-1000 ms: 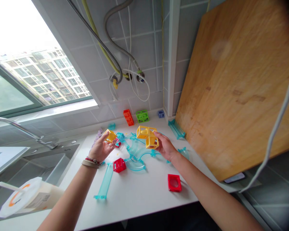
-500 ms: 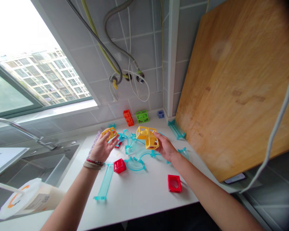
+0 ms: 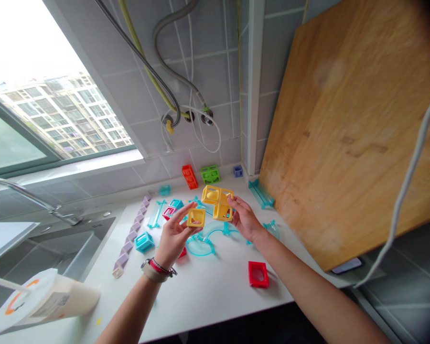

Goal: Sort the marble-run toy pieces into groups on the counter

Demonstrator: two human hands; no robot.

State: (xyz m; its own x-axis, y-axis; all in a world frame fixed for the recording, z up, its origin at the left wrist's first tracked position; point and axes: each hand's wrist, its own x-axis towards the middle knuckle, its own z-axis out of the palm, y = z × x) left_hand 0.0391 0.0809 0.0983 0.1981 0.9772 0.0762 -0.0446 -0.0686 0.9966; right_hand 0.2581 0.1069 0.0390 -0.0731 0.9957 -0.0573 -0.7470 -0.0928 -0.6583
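Note:
Between thumb and fingers, my left hand (image 3: pixel 174 235) holds a single yellow cube block (image 3: pixel 196 218) with an open face. My right hand (image 3: pixel 246 219) grips a joined group of yellow cube blocks (image 3: pixel 212 195) in an L shape. The two yellow pieces are close together above the counter, with a small gap at the left of the L's lower cube. Beneath them lie clear teal curved track pieces (image 3: pixel 200 246), partly covered by my hands. A red cube block (image 3: pixel 258 274) rests on the counter below my right forearm. Another red block (image 3: pixel 182 252) is mostly hidden behind my left hand.
Along the back wall stand an orange block stack (image 3: pixel 189 177), a green block group (image 3: pixel 210 175) and a blue cube (image 3: pixel 238 171). A purple chain of blocks (image 3: pixel 132 234) and a teal block (image 3: pixel 144 242) lie left. A drink cup (image 3: pixel 46 298) stands by the sink; a wooden board (image 3: pixel 347 124) leans right.
My left hand has moved right with its yellow cube, now nearer the yellow group, and turned the cube's open face toward me. My right hand has barely moved.

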